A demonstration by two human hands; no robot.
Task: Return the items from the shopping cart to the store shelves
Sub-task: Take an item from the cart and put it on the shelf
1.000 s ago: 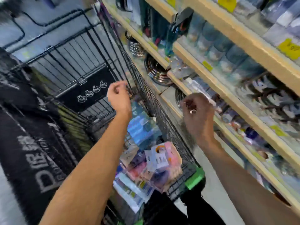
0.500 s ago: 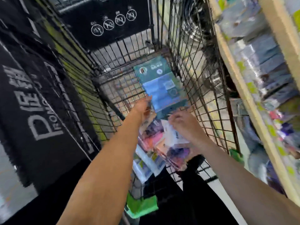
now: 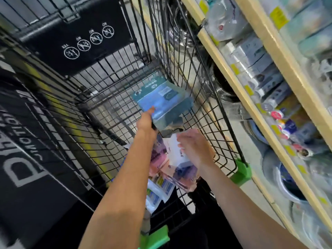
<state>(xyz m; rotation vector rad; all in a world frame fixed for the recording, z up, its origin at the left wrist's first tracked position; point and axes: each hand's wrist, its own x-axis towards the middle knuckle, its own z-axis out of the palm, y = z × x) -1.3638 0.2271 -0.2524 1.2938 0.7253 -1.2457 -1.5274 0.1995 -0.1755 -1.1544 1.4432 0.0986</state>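
Note:
Both my arms reach down into the black wire shopping cart (image 3: 206,90). My left hand (image 3: 146,122) grips the near edge of a teal and blue packet (image 3: 161,97) and holds it tilted up above the cart floor. My right hand (image 3: 195,147) rests on a white and pink packet (image 3: 177,155) at the top of a pile of small packets (image 3: 165,178) in the cart's near end; its fingers curl over the packet's top edge. The wooden store shelves (image 3: 246,87) run along the right, stocked with boxed and wrapped goods.
A black child-seat flap with white warning icons (image 3: 86,42) closes the cart's far end. Green plastic corner bumpers (image 3: 241,172) sit on the cart's near rim. A black floor mat with white lettering (image 3: 23,159) lies to the left. Metal pans (image 3: 221,87) stand on the lower shelf.
Both hands dropped from above the cart rim into the basket. My left hand took hold of the teal and blue packet and lifted it; my right hand settled on the white and pink packet.

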